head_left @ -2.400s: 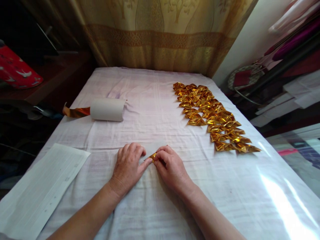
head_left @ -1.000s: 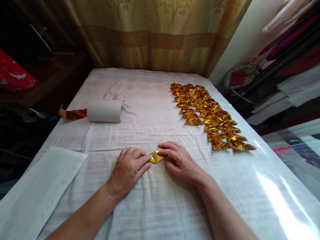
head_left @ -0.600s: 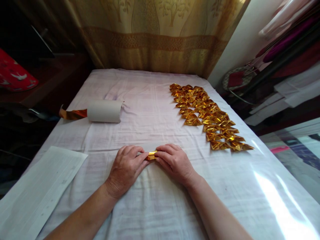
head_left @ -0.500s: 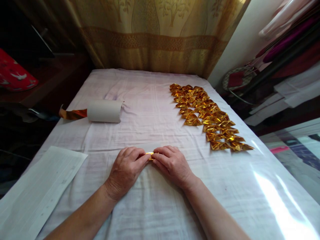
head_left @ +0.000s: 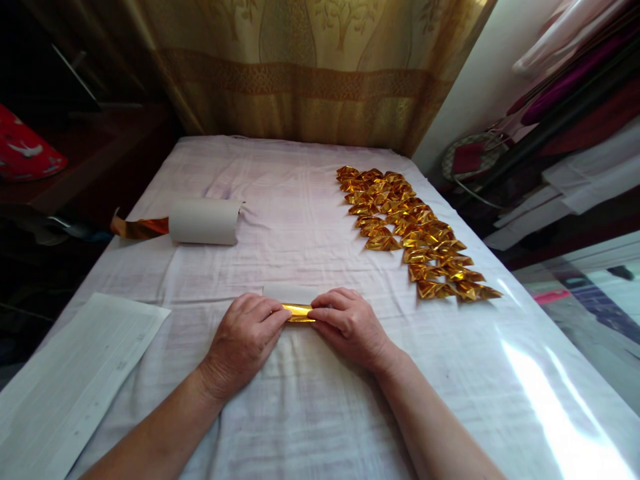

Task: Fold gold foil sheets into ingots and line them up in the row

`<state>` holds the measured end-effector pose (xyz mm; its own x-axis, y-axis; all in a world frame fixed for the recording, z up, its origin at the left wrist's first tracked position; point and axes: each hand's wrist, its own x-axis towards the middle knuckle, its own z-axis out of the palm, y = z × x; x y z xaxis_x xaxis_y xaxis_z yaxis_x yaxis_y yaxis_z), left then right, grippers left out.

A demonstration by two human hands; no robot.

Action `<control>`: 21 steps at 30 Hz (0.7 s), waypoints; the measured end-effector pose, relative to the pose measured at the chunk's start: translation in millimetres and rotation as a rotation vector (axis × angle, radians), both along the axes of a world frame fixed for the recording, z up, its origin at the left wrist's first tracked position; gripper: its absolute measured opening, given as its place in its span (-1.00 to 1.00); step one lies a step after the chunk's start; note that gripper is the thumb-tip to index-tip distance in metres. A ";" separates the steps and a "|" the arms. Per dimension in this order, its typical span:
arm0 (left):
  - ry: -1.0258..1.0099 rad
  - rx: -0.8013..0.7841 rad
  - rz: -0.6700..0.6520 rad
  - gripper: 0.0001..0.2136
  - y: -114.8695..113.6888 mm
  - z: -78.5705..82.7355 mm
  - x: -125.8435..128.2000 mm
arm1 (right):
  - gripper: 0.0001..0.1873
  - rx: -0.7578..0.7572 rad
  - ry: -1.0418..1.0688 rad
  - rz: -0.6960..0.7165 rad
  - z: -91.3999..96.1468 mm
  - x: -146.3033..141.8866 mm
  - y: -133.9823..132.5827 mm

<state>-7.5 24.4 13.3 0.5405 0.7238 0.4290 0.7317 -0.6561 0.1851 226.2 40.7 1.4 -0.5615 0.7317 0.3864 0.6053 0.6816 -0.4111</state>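
Observation:
Between my two hands lies a strip of folded gold foil paper (head_left: 299, 313), shiny and narrow, low on the white sheet. My left hand (head_left: 243, 337) pinches its left end with thumb and fingers. At the other end, my right hand (head_left: 349, 327) is closed on it, fingers bent over the edge. A pale flap (head_left: 287, 292) shows just behind the foil; part of it is hidden by my hands. Off to the right, several folded gold foil pieces (head_left: 403, 217) stand in slanting rows.
A grey-white curled sheet (head_left: 204, 221) with an orange foil end (head_left: 145, 228) rests at the back left. Printed white paper (head_left: 85, 380) lies at the left front. Behind the sheet-covered surface (head_left: 280, 180) hangs a gold curtain (head_left: 300, 80). Clothes (head_left: 595, 133) are at the right.
My hands have moved a little apart along the gold foil paper, so more of it shows between them. The view has shifted slightly.

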 end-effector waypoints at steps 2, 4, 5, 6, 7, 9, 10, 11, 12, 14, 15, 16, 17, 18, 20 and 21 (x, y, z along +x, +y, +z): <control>0.011 -0.030 -0.002 -0.83 -2.6 1.6 1.8 | -0.83 -0.002 -0.001 0.001 0.8 -1.2 -0.7; 0.011 -0.061 -0.010 -0.83 -5.9 2.0 4.4 | -0.83 -0.002 0.002 0.002 1.2 -2.9 -1.5; 0.008 -0.072 -0.015 -0.82 -7.6 1.6 5.7 | -0.84 -0.003 0.007 0.005 1.3 -3.8 -1.8; 0.002 -0.084 -0.021 -0.80 -9.1 0.8 6.9 | -0.85 -0.004 0.012 0.008 1.3 -4.6 -2.0; -0.007 -0.096 -0.025 -0.79 -10.3 -0.2 8.0 | -0.85 -0.005 0.018 0.010 1.4 -5.3 -2.1; -0.030 -0.111 -0.033 -0.79 -11.7 -2.6 9.2 | -0.85 -0.017 0.022 0.011 1.7 -5.9 -2.0; -0.040 -0.116 -0.035 -0.78 -12.1 -3.7 9.3 | -0.85 -0.028 0.020 0.011 1.9 -5.7 -1.7; -0.049 -0.118 -0.038 -0.78 -12.2 -4.5 9.3 | -0.84 -0.040 0.017 0.010 2.1 -5.3 -1.4; -0.054 -0.119 -0.040 -0.78 -12.3 -5.1 9.0 | -0.85 -0.051 0.014 0.008 2.3 -4.6 -1.0; -0.057 -0.122 -0.042 -0.78 -12.4 -5.6 8.5 | -0.85 -0.065 0.015 0.001 2.1 -2.8 -0.2; -0.058 -0.121 -0.042 -0.78 -12.5 -5.6 8.3 | -0.85 -0.065 0.018 -0.003 1.6 -2.0 0.2; -0.060 -0.119 -0.041 -0.78 -12.6 -5.6 8.2 | -0.85 -0.063 0.024 -0.008 0.9 -1.5 0.6; -0.061 -0.119 -0.041 -0.78 -12.8 -5.5 8.3 | -0.85 -0.063 0.032 -0.015 0.0 -1.1 1.0; -0.061 -0.122 -0.040 -0.78 -12.9 -5.4 8.4 | -0.84 -0.065 0.041 -0.023 -1.1 -1.1 1.3; -0.059 -0.133 -0.042 -0.77 -13.1 -5.3 8.6 | -0.84 -0.078 0.061 -0.043 -3.1 -1.8 1.8; -0.057 -0.139 -0.043 -0.76 -13.1 -5.2 8.8 | -0.84 -0.087 0.069 -0.055 -4.0 -2.4 2.0</control>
<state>1.2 11.3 8.0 0.5500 0.7548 0.3574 0.6888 -0.6520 0.3171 223.9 42.7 -2.6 -0.4935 0.7932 0.3567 0.6093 0.6080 -0.5090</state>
